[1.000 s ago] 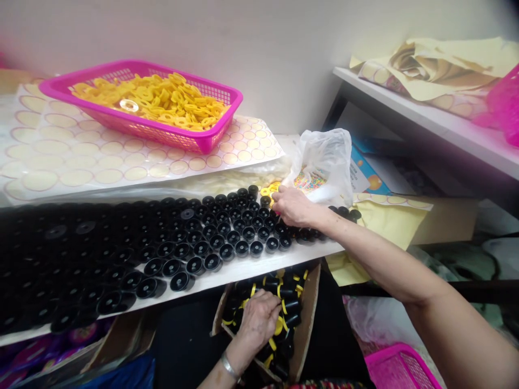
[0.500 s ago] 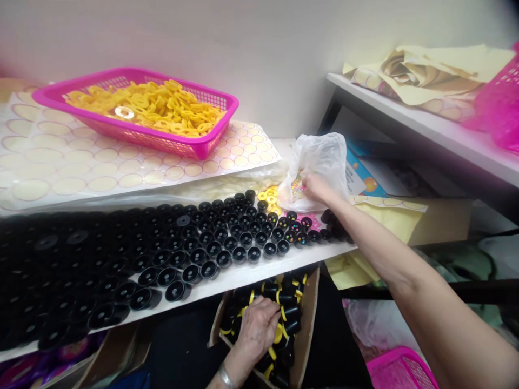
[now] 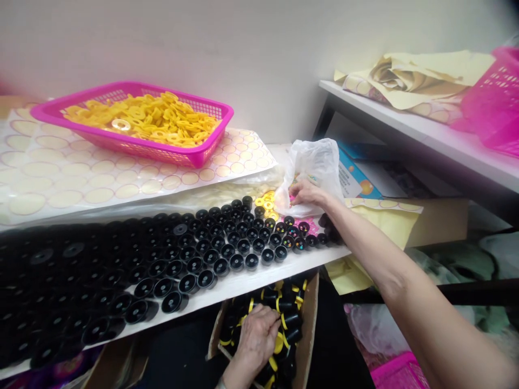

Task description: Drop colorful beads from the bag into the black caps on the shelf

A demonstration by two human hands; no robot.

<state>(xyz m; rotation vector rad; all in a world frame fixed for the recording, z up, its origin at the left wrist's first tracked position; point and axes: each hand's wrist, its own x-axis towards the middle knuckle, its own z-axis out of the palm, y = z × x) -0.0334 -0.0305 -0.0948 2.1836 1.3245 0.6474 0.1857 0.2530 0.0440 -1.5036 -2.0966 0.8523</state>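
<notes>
My right hand (image 3: 305, 193) reaches to the mouth of a clear plastic bag (image 3: 314, 165) of small coloured bits, its fingers pinched together there. Just in front of it stand rows of small black cups (image 3: 227, 243) on the white shelf (image 3: 259, 276); a few near the hand hold coloured bits. A few yellow rings (image 3: 265, 201) lie beside the bag. My left hand (image 3: 257, 335) rests palm down, fingers curled, in a cardboard box (image 3: 308, 319) of black-and-yellow pieces below the shelf.
A pink basket (image 3: 133, 141) of yellow rings sits on sticker sheets (image 3: 81, 178) at the back left. A second white shelf (image 3: 425, 132) at the right carries crumpled yellow paper and another pink basket (image 3: 492, 100). A pink basket (image 3: 399, 373) is on the floor.
My right hand left the black cups, went right into the plastic bag, then drew back a little to its mouth. My left hand stayed in the box.
</notes>
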